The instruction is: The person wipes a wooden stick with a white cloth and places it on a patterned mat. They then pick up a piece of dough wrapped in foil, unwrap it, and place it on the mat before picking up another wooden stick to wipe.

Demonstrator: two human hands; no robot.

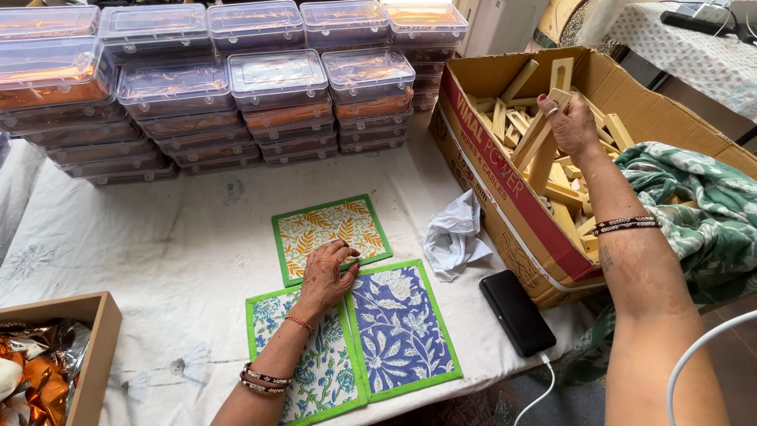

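Nearest the camera, on a white-clothed worktop [158, 252]: two green-edged printed fabric mats side by side, a white one with blue and green flowers [319, 371] touching a dark blue one with white flowers [398, 327]. Left hand [325, 276] laid flat, fingers spread and released, across the seam where these two meet, fingertips reaching onto a third mat [327, 229] printed with orange and yellow leaves, just behind. Red and dark bangles on that wrist.

At lower left, the corner of an open brown box [95, 347] holding crumpled orange and silver foil wrap. To the right of the mats, a crumpled white cloth [453, 237] and a black phone [516, 312] with a white cable [544, 390] plugged in, lying just beside a large cardboard carton [505, 181].

Farther right, reaching into the carton: right hand [569, 122], beaded bracelet on the forearm, fingers closed around a pale wooden piece [536, 138] among a heap of similar wooden pieces [576, 197]. Green patterned cloth [694, 205] draped over the carton's right edge.

At the back, rows of stacked clear plastic lidded boxes [276, 87], orange contents showing through, lined along the far edge of the worktop.
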